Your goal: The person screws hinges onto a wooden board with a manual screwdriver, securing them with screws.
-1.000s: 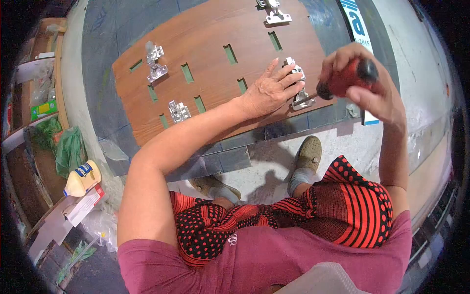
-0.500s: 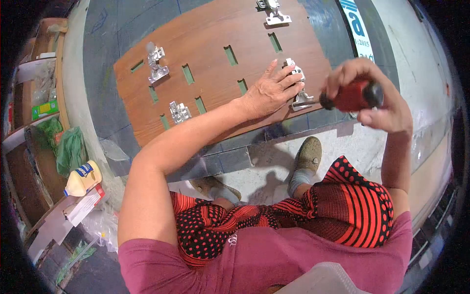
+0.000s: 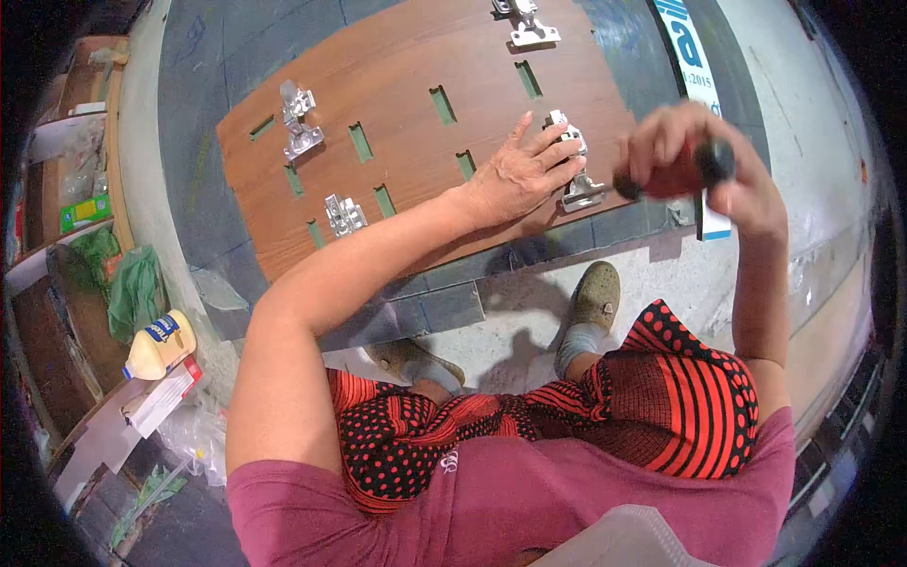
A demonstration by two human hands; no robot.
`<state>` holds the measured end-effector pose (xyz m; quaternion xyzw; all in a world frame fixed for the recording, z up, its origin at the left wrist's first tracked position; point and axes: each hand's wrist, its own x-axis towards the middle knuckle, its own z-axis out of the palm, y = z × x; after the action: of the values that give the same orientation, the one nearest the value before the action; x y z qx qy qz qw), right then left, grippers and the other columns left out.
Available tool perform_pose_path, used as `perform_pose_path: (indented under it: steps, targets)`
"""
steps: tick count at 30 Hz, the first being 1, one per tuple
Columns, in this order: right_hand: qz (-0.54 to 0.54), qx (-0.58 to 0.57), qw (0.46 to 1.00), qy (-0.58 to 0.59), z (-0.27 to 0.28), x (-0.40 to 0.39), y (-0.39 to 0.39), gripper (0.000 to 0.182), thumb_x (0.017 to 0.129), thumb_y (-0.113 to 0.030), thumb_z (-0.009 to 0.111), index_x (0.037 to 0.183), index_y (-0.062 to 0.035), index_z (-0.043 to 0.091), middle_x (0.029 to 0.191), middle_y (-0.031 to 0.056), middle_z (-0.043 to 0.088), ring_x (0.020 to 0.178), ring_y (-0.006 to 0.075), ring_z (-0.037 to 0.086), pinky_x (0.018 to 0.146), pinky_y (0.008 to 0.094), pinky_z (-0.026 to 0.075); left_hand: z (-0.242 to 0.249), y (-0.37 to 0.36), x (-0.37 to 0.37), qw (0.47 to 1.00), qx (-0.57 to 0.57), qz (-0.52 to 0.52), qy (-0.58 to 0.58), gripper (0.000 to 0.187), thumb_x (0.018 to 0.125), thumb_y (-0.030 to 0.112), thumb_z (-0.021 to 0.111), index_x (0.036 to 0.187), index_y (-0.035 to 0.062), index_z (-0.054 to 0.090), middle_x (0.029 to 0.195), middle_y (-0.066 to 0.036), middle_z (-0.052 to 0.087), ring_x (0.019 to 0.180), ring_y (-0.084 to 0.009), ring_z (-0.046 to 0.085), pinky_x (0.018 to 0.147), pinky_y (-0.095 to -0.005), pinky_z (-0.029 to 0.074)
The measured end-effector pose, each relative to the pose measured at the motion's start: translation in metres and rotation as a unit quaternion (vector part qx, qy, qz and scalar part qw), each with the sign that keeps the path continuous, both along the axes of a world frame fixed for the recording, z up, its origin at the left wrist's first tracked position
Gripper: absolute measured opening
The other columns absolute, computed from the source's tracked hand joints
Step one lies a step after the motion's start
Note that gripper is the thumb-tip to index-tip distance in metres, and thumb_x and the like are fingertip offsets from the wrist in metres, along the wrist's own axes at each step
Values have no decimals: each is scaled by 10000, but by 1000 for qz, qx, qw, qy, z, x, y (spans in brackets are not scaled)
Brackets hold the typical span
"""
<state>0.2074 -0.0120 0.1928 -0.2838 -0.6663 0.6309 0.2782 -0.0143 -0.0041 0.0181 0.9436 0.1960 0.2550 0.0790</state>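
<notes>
A brown wooden board (image 3: 397, 71) with several rectangular green slots lies in front of me. My left hand (image 3: 520, 180) rests flat on it with fingers spread, the fingertips touching a silver cabinet hinge (image 3: 584, 191) near the right edge. My right hand (image 3: 756, 194) is wrapped round the red and black handle of a screwdriver (image 3: 678, 178). Its shaft points left at the base of that hinge; whether the tip sits in a screw is too blurred to tell. Other hinges lie on the board: one at upper left (image 3: 300, 123), one at lower left (image 3: 345, 215), one at top (image 3: 529, 24).
The board lies on a dark tiled work surface (image 3: 203, 180). A white sign strip with blue lettering (image 3: 688, 57) stands beyond its right side. At left are wooden shelves (image 3: 57, 326), a green plastic bag (image 3: 137, 293) and a cream-coloured bottle (image 3: 156, 352).
My right hand and the screwdriver have shifted slightly left and up, with the grip turned a little. My left hand keeps its place on the hinge.
</notes>
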Motion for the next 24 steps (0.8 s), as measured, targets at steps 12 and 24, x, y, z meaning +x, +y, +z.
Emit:
perform_pose_path:
  steps: [12, 24]
  targets:
    - [-74, 15, 997, -31, -10, 8, 7, 701, 849, -644, 483, 1113, 4, 454, 1003, 115, 561, 953, 185, 545, 853, 301, 420, -2, 1, 1, 1000, 5, 9, 1, 313, 762, 172, 609, 1070, 121, 585, 1240, -59, 480, 1255, -263, 414, 1044, -580, 283]
    - [-16, 77, 996, -49, 2, 1, 9, 688, 852, -674, 436, 1056, -18, 466, 1001, 125, 554, 944, 186, 544, 824, 301, 433, 1, 0, 0, 1000, -6, 7, 10, 348, 815, 171, 551, 1159, 117, 546, 1264, -64, 456, 1255, -250, 406, 1027, -595, 309]
